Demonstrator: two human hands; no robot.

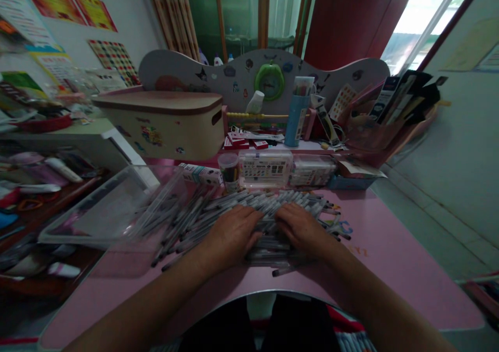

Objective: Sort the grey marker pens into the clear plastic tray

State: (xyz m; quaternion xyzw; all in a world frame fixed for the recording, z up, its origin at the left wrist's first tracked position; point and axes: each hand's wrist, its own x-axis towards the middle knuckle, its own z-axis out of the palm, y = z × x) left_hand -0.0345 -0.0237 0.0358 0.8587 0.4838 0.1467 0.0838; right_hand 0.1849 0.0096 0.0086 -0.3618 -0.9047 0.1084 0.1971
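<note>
A wide heap of grey-barrelled pens [268, 201] with dark ends covers the middle of the pink desk. My left hand [236, 230] lies over the heap's near part, fingers curved over the pens and thumb pointing right. Facing it, my right hand [298, 224] has its fingers bent down around pens. A bundle of pens [268, 253] lies crosswise between and below the two hands, slightly blurred. My fingertips are partly hidden among the barrels. To the left, a clear plastic bin [105, 217] lies tilted, with some pens by its right side.
Behind the heap stand a clear pen case [265, 169], a round tub [229, 170] and a blue box [354, 178]. A lidded cream storage box [163, 126] and a blue pen holder [297, 118] stand farther back. The pink desk [405, 284] curves inward at my lap.
</note>
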